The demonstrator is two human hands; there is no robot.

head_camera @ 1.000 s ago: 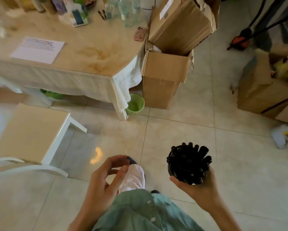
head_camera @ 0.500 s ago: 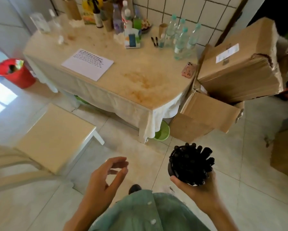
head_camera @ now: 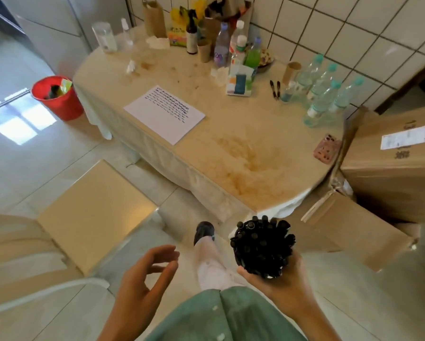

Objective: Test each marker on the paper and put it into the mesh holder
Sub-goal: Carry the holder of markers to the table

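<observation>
My right hand [head_camera: 279,285] grips a black mesh holder [head_camera: 263,244] packed with several black markers, held in the air below the table's near edge. My left hand [head_camera: 145,281] hangs empty beside it, fingers loosely curled. A white sheet of paper [head_camera: 165,115] covered with rows of black test squiggles lies on the beige table [head_camera: 243,148]. Two black markers [head_camera: 275,89] lie at the back of the table near the water bottles.
Bottles, cups and a tissue pack crowd the table's back edge; a pink phone [head_camera: 327,148] lies at its right edge. Cardboard boxes [head_camera: 391,163] stand to the right, a red bucket [head_camera: 58,97] to the left, a white stool [head_camera: 93,212] in front.
The view has swung up and left from the floor to the whole table. My right hand keeps holding the marker-filled holder and my left hand stays empty.
</observation>
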